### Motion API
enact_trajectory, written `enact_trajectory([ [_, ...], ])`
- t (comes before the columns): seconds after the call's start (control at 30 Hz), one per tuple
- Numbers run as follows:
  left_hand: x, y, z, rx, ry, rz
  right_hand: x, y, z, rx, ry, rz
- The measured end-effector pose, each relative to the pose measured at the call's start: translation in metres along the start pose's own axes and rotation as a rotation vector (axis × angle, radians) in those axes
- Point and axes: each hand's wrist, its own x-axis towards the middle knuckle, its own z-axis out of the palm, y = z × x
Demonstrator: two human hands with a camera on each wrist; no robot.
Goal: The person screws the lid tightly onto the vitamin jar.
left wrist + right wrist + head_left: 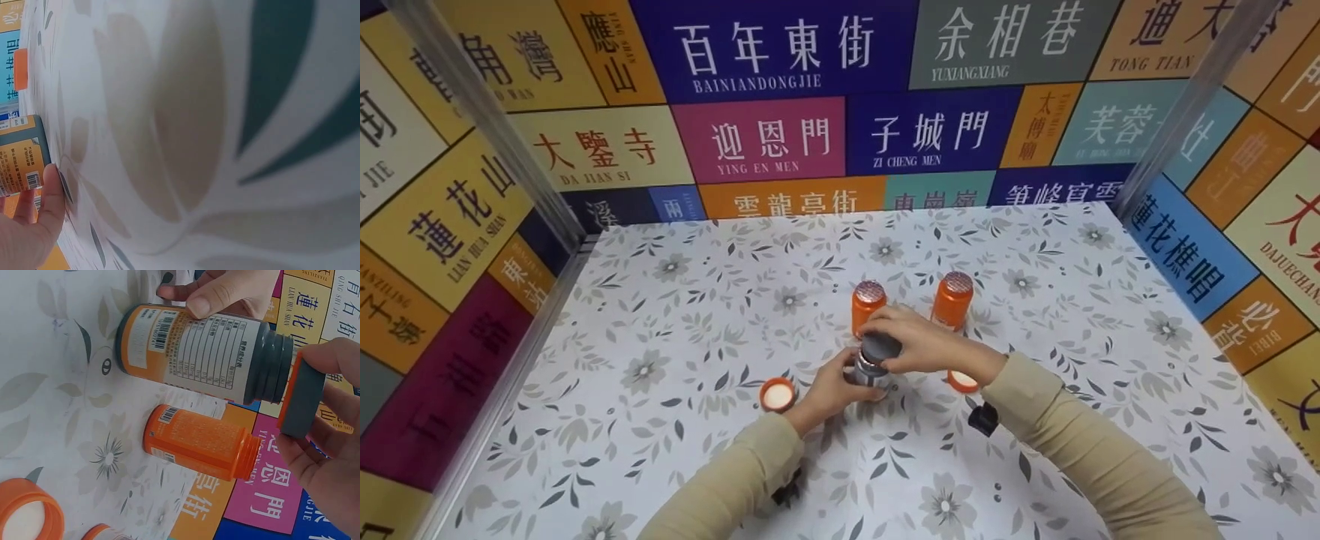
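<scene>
Gripping gray bottle (197,354), orange bottles (952,298) behind, caps (777,394) beside

1. Behind the grey bottle (873,381), the right hand (921,343) partly covers an orange bottle (868,301).
2. Right of the grey bottle, I glimpse only part of an orange cap (963,384).
3. Left wrist view: grey bottle cropped.

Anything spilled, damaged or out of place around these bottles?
Nothing stands out: no spill or damage shows. The orange bottles stand uncapped with orange caps upturned nearby, and the right hand holds the grey cap off the grey bottle.
</scene>
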Motion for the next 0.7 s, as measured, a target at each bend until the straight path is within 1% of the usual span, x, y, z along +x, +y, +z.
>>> enact_trajectory([
  [0.1, 0.0001, -0.0007, 0.0010, -0.007, 0.006, 0.009, 0.0025, -0.0017, -0.0008, 0.002, -0.036, 0.004],
  [0.23, 0.0012, -0.0027, 0.0015, -0.016, 0.004, 0.014, 0.0043, -0.0022, -0.0007, 0.004, -0.056, -0.006],
  [0.4, 0.0013, -0.0043, 0.0013, -0.043, 0.001, 0.028, 0.0058, -0.0034, -0.0002, 0.011, -0.067, -0.011],
  [0.57, 0.0007, -0.0038, 0.0009, -0.010, 0.007, 0.030, 0.0072, -0.0033, 0.0014, 0.003, -0.077, -0.014],
  [0.7, -0.0003, -0.0029, -0.0001, -0.003, 0.003, 0.041, 0.0083, -0.0026, 0.0031, -0.026, -0.055, -0.061],
])
